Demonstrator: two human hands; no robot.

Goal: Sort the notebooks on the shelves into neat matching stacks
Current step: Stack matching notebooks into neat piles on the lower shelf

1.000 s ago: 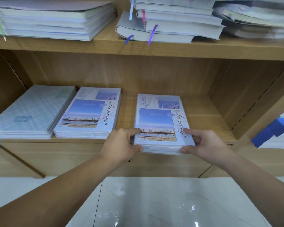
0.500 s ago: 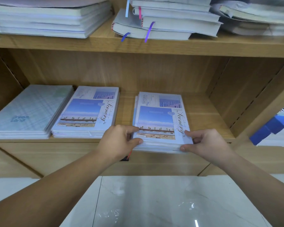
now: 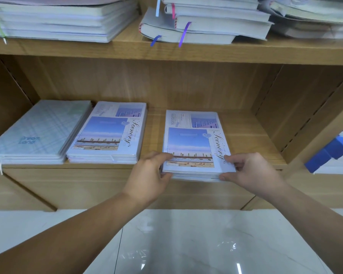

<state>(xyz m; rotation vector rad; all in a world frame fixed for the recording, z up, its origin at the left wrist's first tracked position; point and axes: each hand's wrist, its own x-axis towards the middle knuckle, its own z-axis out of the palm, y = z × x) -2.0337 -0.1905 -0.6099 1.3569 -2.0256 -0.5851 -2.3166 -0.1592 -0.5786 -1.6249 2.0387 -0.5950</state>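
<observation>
Blue stack (image 3: 194,143), left hand (image 3: 149,175), right hand (image 3: 251,173) gripping

- "Scenery", in script, runs along the top cover of the right stack of notebooks (image 3: 194,143).
- "Scenery" also on the middle stack (image 3: 107,133).
- "Dream Land" on the left stack (image 3: 40,131).
- Smaller print is too blurred to read.

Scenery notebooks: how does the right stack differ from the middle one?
The right stack is gripped by the left hand and right hand; the middle stack is untouched. The right stack juts past the front edge of the shelf; the middle stack lies behind it. The middle stack lies close beside the Dream Land stack; the right stack stands apart. Both show the same sky-photo cover.
</observation>
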